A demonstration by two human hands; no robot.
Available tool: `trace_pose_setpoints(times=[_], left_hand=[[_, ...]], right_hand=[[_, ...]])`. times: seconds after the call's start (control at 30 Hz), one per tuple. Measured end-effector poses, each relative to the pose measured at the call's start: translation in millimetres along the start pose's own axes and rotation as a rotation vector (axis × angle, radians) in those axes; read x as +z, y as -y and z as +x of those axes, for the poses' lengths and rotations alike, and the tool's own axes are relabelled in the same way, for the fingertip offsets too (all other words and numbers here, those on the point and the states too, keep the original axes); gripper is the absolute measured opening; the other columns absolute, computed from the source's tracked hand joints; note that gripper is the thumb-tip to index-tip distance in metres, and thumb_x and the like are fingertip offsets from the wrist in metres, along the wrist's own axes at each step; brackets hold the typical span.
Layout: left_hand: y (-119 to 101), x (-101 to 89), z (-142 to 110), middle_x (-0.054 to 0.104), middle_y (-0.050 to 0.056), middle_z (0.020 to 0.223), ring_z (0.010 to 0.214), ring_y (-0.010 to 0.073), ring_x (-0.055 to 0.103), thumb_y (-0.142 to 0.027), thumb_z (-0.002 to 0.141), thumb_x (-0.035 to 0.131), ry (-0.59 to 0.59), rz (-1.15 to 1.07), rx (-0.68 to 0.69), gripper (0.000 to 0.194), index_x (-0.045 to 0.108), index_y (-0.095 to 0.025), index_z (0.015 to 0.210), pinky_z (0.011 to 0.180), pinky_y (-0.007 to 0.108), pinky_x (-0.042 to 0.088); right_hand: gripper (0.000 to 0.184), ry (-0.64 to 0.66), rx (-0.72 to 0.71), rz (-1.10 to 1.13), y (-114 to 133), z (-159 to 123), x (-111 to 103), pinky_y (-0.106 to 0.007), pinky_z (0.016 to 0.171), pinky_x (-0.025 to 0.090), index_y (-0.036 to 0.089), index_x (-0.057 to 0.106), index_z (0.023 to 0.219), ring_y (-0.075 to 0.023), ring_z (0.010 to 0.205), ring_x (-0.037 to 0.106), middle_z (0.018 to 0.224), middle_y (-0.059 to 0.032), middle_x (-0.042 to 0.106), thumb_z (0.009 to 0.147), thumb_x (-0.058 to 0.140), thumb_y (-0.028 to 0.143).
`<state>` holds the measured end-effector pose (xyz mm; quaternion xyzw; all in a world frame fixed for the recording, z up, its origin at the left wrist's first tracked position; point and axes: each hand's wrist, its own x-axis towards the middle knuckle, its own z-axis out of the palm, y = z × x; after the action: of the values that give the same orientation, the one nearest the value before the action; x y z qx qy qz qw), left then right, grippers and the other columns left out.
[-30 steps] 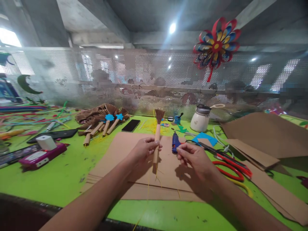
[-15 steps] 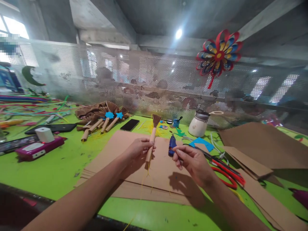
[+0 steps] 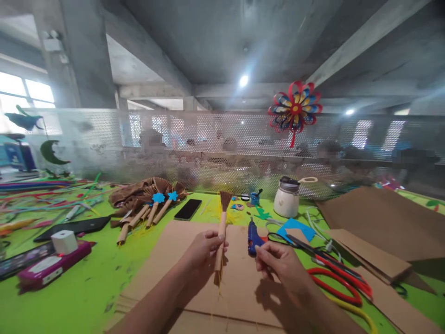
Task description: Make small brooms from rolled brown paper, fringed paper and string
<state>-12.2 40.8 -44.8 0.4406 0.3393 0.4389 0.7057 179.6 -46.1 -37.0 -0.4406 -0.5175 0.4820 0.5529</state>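
My left hand [image 3: 203, 253] is closed round a small paper broom [image 3: 221, 226], a rolled tan handle with a brown fringed head pointing away from me and yellow strands hanging below. My right hand [image 3: 280, 264] hovers just to its right, fingers pinched together; what they hold, if anything, is too thin to make out. Right beyond my right hand, a blue glue gun [image 3: 253, 236] lies on the stacked cardboard sheets [image 3: 174, 246]. Both hands are above the cardboard on the green table [image 3: 86, 287].
A pile of finished paper brooms with blue flowers [image 3: 149, 199] lies back left beside a black phone [image 3: 188, 209]. Red-handled scissors [image 3: 333, 278], a white jar [image 3: 288, 197], blue paper [image 3: 295, 228] and brown cardboard [image 3: 375, 222] lie right. A pink box [image 3: 52, 266] sits left. A mesh screen stands behind.
The camera has tilted upward, so the table sits lower in view. My hands keep the same pose, the left still gripping the broom, the right staying beside the glue gun.
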Motion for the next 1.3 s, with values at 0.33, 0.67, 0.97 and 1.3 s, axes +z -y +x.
trace_pose_setpoints(times=[0.33,0.67,0.97,1.3], left_hand=[[-2.0,0.9,-1.4,0.060,0.006,0.070,0.059,0.0126,0.057,-0.012,0.071,0.065,-0.007,0.013,-0.017,0.013,0.054,-0.011,0.078,0.051,0.026,0.051],[-3.0,1.9,-1.1,0.061,0.007,0.071,0.056,0.0130,0.056,-0.014,0.070,0.067,0.069,0.036,-0.026,0.014,0.056,-0.010,0.077,0.050,0.028,0.053],[-1.6,-1.1,2.4,0.063,0.008,0.073,0.061,0.0144,0.060,-0.015,0.069,0.069,0.089,0.066,-0.030,0.017,0.058,-0.010,0.081,0.058,0.028,0.053],[-7.0,8.7,-7.0,0.062,0.009,0.077,0.063,0.0147,0.059,-0.015,0.071,0.066,0.080,0.093,-0.027,0.012,0.058,-0.010,0.079,0.058,0.031,0.054]], right_hand=[[0.043,0.042,0.069,0.048,-5.4,-0.3,7.2,-0.021,0.042,0.041,0.013,0.059,0.062,-0.0097,0.045,0.054,0.059,-0.0050,0.063,0.065,0.071,0.054],[0.036,0.095,0.111,0.050,-6.1,-3.0,11.3,-0.022,0.047,0.040,0.013,0.061,0.067,-0.0092,0.047,0.052,0.060,-0.0025,0.061,0.070,0.069,0.048],[0.040,0.358,0.077,-0.273,3.0,-21.8,8.7,-0.021,0.044,0.029,0.015,0.057,0.053,-0.0078,0.044,0.040,0.046,0.0028,0.046,0.075,0.062,0.049],[0.017,0.230,-0.046,-0.301,8.5,-12.7,5.1,-0.025,0.055,0.045,0.019,0.069,0.087,-0.0143,0.063,0.057,0.077,-0.0042,0.064,0.072,0.067,0.028]])
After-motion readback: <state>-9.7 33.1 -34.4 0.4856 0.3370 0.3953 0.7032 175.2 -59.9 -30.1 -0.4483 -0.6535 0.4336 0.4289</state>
